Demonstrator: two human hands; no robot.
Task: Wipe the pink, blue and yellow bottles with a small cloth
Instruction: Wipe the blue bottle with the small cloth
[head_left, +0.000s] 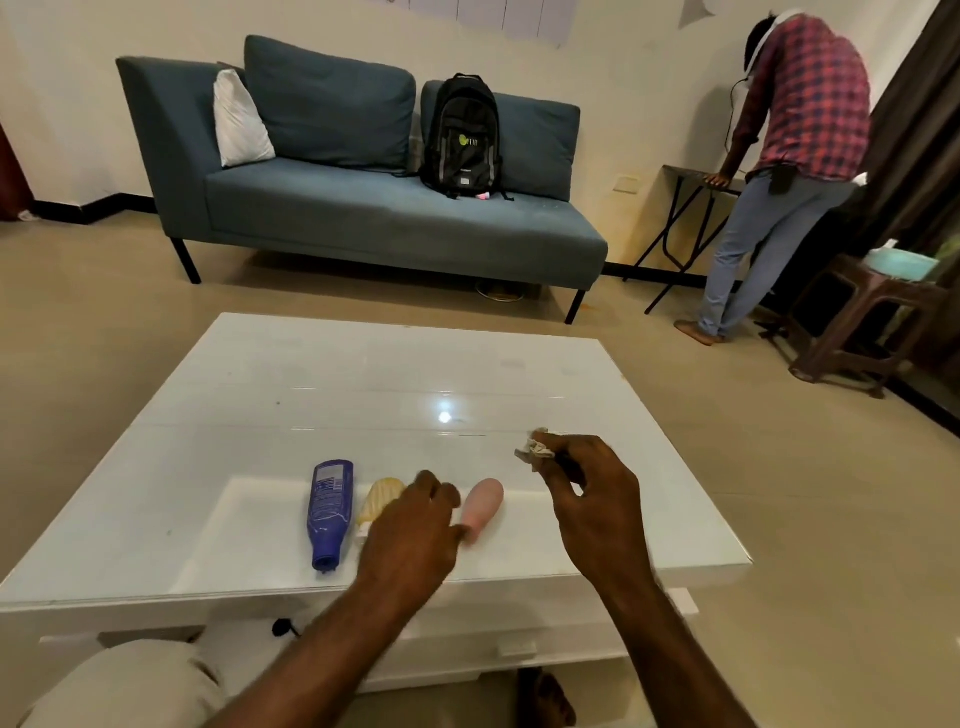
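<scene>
R hand (587, 488) pinching small cloth (535, 448) | L hand (415, 525) loosely spread over pink bottle (483, 506) | blue bottle (329, 512), yellow bottle (382, 500) flat on worktop (260, 395) | progress: cannot tell which are wiped

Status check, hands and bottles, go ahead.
Right hand pinching the small cloth. Left hand empty, above the yellow bottle. Blue bottle, pink bottle lying flat. Nothing in the way.

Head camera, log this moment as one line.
right hand: holds cloth | left hand: empty, over yellow bottle | blue bottle, pink bottle: lying on table
</scene>
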